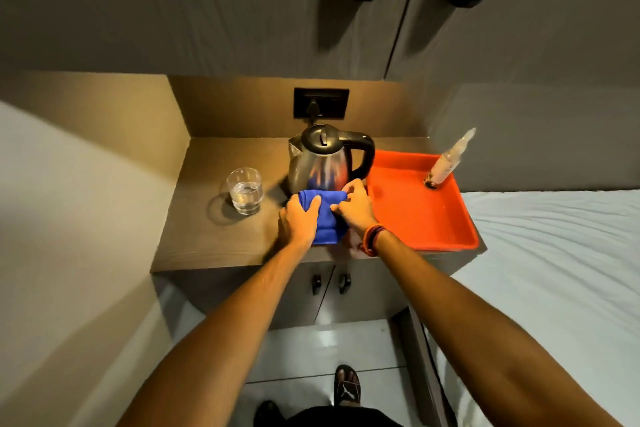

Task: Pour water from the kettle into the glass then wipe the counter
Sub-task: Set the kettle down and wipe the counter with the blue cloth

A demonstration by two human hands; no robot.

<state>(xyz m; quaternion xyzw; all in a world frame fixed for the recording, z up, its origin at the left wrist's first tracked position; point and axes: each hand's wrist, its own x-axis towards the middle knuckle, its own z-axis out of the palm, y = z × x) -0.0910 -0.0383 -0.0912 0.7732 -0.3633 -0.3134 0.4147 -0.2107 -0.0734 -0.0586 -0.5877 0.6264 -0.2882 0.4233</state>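
Note:
A steel kettle [320, 163] with a black lid and handle stands upright at the back of the brown counter [207, 239]. To its left a clear glass [245, 190] holds water. Just in front of the kettle lies a folded blue cloth [327, 218]. My left hand [298, 220] grips the cloth's left side. My right hand [355, 206] pinches its right edge. Both hands rest on the counter with the cloth between them.
An orange tray [415, 215] sits on the counter's right end with a tilted spray bottle [446, 163] in its far corner. A wall socket [321, 103] is behind the kettle. Cabinet doors hang overhead. A bed [554, 253] lies at the right.

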